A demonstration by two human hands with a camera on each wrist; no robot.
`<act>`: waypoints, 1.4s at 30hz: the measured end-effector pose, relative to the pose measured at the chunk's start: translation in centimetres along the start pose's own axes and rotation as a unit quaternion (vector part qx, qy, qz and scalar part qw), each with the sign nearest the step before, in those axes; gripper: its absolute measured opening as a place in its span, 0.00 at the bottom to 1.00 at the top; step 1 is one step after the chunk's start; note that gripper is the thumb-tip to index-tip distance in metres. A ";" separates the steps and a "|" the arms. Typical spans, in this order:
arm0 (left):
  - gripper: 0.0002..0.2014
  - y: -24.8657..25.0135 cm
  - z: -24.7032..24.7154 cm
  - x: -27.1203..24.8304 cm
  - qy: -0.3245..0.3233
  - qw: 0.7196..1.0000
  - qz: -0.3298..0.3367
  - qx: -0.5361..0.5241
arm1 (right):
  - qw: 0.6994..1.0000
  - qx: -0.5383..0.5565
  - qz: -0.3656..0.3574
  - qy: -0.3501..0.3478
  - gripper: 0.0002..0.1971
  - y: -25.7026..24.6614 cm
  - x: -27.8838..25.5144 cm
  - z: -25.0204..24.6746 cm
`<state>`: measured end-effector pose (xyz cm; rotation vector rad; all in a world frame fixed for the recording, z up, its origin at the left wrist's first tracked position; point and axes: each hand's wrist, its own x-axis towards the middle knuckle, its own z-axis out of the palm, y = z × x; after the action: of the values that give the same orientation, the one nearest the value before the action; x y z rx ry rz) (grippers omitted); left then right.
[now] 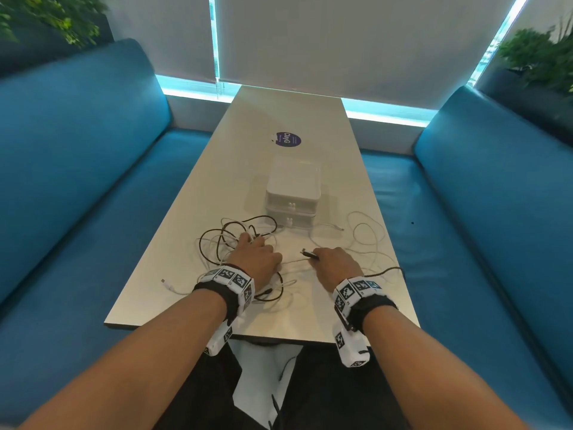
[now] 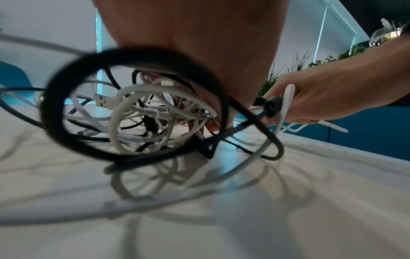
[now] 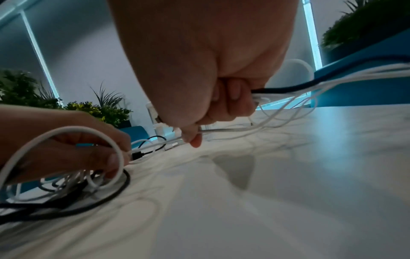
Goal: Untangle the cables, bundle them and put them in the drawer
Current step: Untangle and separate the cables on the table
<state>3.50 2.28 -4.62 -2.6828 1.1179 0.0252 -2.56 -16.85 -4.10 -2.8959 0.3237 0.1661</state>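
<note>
A tangle of black and white cables [image 1: 229, 243] lies on the near part of the table [image 1: 279, 119]. My left hand [image 1: 252, 243] is on it with the fingers curled down into the loops [image 2: 142, 112]. My right hand [image 1: 321, 256] is closed in a fist round a black cable [image 3: 295, 87] and some white ones, and the black plug [image 1: 307, 252] sticks out towards the left hand. More white cable [image 1: 366, 240] trails in loose loops to the right. The white two-drawer unit [image 1: 293, 193] stands just beyond the hands, both drawers closed.
A round purple sticker [image 1: 288, 139] lies on the table behind the drawers. Blue benches [image 1: 77, 169] run along both sides. One white plug end [image 1: 164, 282] lies near the table's left edge, and a black cable [image 1: 400, 270] hangs over the right edge.
</note>
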 end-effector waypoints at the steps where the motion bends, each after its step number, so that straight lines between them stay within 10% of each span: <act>1: 0.15 0.0 -0.1 0.1 0.001 1.000 -0.001 -0.003 | 1.000 -0.010 0.007 0.007 0.15 0.0 0.1 -0.2; 42: 0.12 -4.2 -0.8 -1.5 -0.027 0.995 -0.085 0.040 | 0.992 -0.076 0.092 -0.034 0.11 5.1 0.0 -2.2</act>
<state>5.32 6.09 -2.84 -2.6787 0.8527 0.0236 -3.54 -22.24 -2.99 -2.9982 0.5901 0.3333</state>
